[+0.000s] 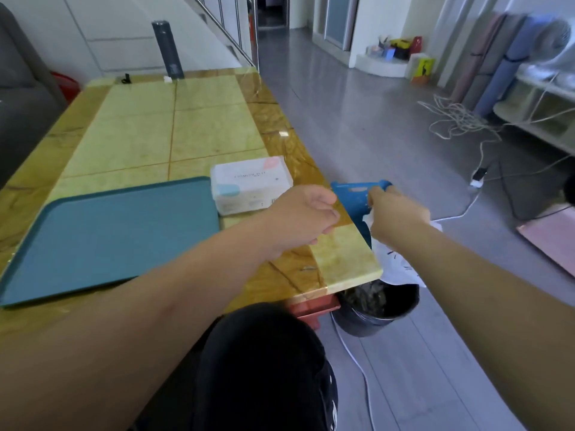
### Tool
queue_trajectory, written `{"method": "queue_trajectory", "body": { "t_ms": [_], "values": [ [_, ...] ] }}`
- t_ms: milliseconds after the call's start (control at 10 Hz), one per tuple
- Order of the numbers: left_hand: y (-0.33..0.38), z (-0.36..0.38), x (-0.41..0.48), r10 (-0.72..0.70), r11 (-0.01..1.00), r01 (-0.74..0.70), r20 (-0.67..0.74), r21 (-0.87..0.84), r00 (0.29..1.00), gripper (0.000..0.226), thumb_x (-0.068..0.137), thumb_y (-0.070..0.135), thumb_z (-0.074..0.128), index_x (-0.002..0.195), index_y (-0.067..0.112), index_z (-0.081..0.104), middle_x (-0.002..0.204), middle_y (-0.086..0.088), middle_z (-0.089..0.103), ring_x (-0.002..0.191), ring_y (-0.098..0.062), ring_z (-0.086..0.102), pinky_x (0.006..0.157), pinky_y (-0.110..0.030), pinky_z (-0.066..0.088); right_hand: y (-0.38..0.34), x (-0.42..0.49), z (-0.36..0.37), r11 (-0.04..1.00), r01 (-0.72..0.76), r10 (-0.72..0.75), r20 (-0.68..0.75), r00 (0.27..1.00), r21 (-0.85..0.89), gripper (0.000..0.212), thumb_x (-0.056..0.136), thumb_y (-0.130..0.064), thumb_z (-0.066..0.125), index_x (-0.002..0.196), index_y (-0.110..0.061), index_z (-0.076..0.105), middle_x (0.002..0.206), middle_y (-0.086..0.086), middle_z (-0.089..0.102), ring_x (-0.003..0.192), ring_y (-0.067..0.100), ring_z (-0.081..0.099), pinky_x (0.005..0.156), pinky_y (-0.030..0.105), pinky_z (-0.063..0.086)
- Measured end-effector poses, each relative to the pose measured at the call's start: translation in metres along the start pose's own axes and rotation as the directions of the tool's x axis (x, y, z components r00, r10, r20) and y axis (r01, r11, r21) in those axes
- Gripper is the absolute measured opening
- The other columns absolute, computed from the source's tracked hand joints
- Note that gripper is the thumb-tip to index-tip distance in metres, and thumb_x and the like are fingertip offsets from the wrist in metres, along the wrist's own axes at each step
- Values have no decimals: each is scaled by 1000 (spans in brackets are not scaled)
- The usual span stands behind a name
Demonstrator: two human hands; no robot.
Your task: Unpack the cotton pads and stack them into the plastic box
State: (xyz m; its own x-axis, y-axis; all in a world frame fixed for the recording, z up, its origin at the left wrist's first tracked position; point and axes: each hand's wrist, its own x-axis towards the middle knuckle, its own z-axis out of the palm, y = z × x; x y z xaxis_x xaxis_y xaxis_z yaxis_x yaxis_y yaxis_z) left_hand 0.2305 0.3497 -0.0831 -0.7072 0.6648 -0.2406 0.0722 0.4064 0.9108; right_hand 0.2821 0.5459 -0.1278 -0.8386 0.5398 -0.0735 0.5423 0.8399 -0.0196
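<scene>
Bin: a dark bin [401,309] sits on the floor just off the near right corner of the surface [202,126]. It is full of scraps, and I'd say it is kept there so wrapping can drop straight in.
White bag: a white bag [401,262] hangs over the bin's rim, below the right wrist.
Left hand: the left hand [303,216] hovers over the right edge of the surface. Its grip is curled into a loose fist and I see nothing in it. It looks like it is waiting to help.
Right hand: the right hand [396,214] reaches past the edge. Its grip is narrow, with the fingers curled at the rim of a blue plastic piece [351,200]. The white bag starts just under them, so I can't be sure which of the 2 it holds.
Blue plastic piece: it stands off the surface beside the edge and has 1 slot near the top. I can't tell whether it is the box or a stool.
Tray: a teal tray [109,234] lies flat to the left, probably as a clean work area.
Cotton pads: 1 pack of cotton pads [252,185] rests on the surface, touching the tray's right rim and just beyond the left hand. It looks unopened, so by my guess the unpacking has not started.
Far end: a grey flask [168,48] stands upright at the far edge, well apart from the work.
Floor beyond: loose white cables [457,119] lie tangled on the floor to the right.
</scene>
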Motion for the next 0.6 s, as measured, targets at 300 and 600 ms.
{"method": "queue_trajectory", "body": {
  "t_ms": [300, 600],
  "values": [
    [-24, 1, 30, -37, 999, 38, -35, 15, 999, 32, 99, 17, 60, 130, 26, 62, 113, 14, 72, 99, -8, 74, 83, -28, 63, 41, 36, 67, 991, -127, 117, 234, 965, 28, 55, 90, -39, 73, 135, -20, 48, 131, 9, 49, 118, 35, 56, 79, 40, 45],
    [-28, -18, 24, -9, 1000, 8, -93, -13, 996, 26, 100, 15, 60, 123, 24, 66, 113, 11, 72, 95, -10, 76, 75, -25, 63, 0, 41, 24, 977, -55, 66, -45, 997, 204, 37, 99, -24, 53, 135, -18, 51, 128, 11, 55, 111, 35, 58, 77, 39, 43]
  ]
}}
